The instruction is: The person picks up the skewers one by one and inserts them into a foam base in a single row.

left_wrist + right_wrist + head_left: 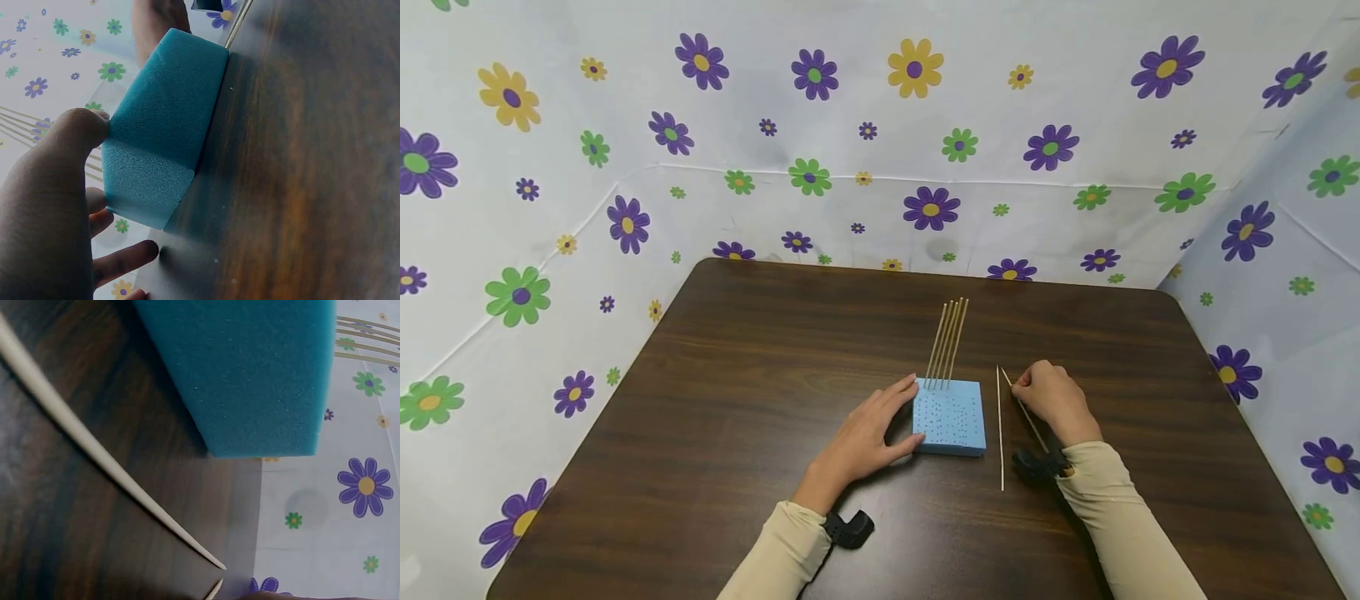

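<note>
A light blue foam block (949,421) with rows of small holes sits on the table. Several thin wooden skewers (945,346) stand up from its back left part. My left hand (867,433) rests against the block's left side, its fingers extended and the thumb at the front corner; in the left wrist view the thumb (87,125) touches the block's edge. To the right of the block, one loose skewer (1001,442) lies on the table. My right hand (1056,400) pinches another skewer (1033,427) near its far end; the right wrist view shows only its tip (214,589).
The dark wood-grain table (737,375) runs back to a white flower-printed cloth (737,108) hanging behind it and at both sides. A black camera band (850,529) is worn on the left wrist and another (1037,465) on the right.
</note>
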Action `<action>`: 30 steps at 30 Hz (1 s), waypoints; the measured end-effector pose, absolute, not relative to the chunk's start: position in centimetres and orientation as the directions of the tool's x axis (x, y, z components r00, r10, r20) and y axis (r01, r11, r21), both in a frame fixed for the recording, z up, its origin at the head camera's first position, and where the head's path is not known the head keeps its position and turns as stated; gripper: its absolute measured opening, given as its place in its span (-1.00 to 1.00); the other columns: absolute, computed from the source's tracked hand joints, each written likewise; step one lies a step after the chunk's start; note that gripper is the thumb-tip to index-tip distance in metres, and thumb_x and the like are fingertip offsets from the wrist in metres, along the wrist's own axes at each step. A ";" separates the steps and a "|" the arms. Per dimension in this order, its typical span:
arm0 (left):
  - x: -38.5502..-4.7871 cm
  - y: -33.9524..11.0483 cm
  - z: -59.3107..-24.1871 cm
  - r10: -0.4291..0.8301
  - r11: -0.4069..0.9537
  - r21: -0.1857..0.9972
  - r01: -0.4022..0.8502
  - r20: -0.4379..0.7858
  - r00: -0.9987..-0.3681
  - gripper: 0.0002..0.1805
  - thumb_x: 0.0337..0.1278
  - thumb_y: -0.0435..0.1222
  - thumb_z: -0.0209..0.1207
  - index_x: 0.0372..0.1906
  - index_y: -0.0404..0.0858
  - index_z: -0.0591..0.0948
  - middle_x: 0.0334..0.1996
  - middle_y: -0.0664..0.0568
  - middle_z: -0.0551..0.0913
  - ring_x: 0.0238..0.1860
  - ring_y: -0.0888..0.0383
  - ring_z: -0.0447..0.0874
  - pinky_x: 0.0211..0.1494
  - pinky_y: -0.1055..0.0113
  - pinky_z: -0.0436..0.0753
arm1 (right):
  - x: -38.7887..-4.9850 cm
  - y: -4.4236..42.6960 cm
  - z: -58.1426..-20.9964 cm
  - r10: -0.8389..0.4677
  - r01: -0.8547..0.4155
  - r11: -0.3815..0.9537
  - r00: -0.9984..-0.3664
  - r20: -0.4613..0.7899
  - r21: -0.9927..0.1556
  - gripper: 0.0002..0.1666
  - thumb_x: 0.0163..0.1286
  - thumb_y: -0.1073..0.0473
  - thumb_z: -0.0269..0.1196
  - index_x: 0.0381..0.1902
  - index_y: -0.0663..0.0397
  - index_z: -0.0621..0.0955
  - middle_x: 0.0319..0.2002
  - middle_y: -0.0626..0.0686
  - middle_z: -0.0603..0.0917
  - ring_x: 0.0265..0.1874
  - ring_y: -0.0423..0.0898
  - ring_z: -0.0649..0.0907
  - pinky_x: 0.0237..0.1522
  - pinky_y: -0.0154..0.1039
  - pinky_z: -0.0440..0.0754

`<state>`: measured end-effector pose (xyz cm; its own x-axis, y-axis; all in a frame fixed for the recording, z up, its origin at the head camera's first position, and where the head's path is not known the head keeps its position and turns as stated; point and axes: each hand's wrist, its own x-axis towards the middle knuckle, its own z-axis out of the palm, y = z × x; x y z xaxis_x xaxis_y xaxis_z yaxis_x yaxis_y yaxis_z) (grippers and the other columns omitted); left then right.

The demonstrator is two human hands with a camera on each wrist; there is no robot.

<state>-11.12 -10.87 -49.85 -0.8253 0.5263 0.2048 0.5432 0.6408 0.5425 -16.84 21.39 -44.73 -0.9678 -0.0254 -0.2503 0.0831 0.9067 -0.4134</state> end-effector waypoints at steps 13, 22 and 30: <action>-11.3 -10.9 -49.9 0.529 0.640 0.540 0.547 0.206 -0.823 -0.17 0.44 0.15 0.16 0.66 -0.03 0.21 0.68 0.12 0.16 0.62 0.04 0.26 0.59 -0.18 0.33 | -16.8 22.2 -43.6 -0.039 0.086 0.910 -0.956 -0.290 -0.406 -0.59 0.41 0.14 0.22 -0.68 -0.01 0.49 -0.67 -0.11 0.39 -0.62 -0.14 0.41 -0.56 -0.24 0.31; -11.1 -11.0 -49.8 0.529 0.640 0.551 0.535 0.189 -0.827 -0.17 0.44 0.15 0.17 0.66 -0.02 0.21 0.68 0.11 0.17 0.60 -0.04 0.28 0.52 -0.24 0.40 | -16.8 22.8 -43.1 -0.174 -0.065 0.682 -0.982 -0.076 -0.728 -0.69 0.58 0.32 0.13 0.18 0.38 0.48 -0.14 0.32 0.81 -0.30 0.06 0.83 -0.11 -0.06 0.76; -11.1 -10.8 -49.8 0.530 0.640 0.540 0.547 0.205 -0.823 -0.18 0.45 0.14 0.16 0.65 -0.02 0.22 0.67 0.09 0.18 0.59 -0.02 0.31 0.52 -0.20 0.43 | -16.5 21.4 -42.2 -0.256 -0.360 0.310 -0.923 0.288 -0.880 -0.71 0.62 0.25 0.15 0.10 0.29 0.70 -0.07 0.12 0.83 -0.20 -0.22 0.82 -0.01 -0.45 0.72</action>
